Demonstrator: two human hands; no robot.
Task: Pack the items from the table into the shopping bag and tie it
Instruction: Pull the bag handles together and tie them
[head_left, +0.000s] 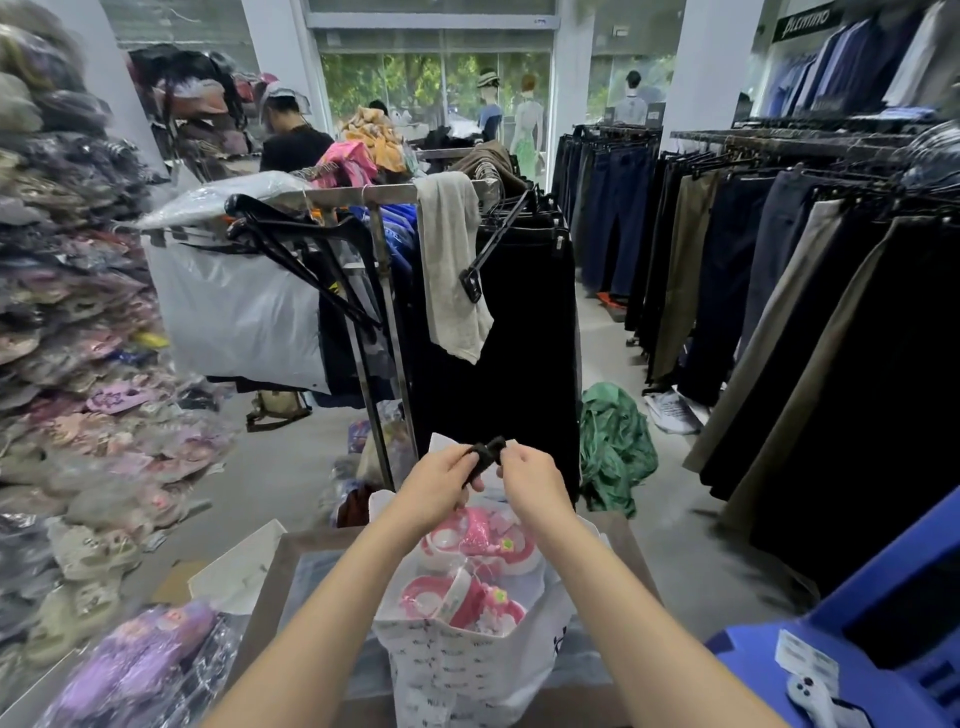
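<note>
Both hands up over the bag mouth, tying stage. Left hand (441, 486) and right hand (530, 480) each pinch an end of the black handle loops (485, 451), which sit between the two sets of fingertips, twisted together but not visibly cinched. Can't tell if a full knot is formed yet.

White shopping bag (467, 670) stands directly below the hands on the surface (270, 582), mouth open. Pink sandals (478, 535) in clear wrap sit just under the wrists, piled up to the rim; second pair (462, 603) nearer the body.

Risks, my read:
- load is high in the bag, so the handles have little slack; knot may end up shallow and slip
- pulling hard to close could tear the thin plastic at the handle roots
- bag is held up only by the handles; letting one end go mid-tie likely drops the side and tips sandals out toward the near edge
- purple packs (140, 660) left of the left forearm are outside the bag; can't tell if they belong in it
</note>
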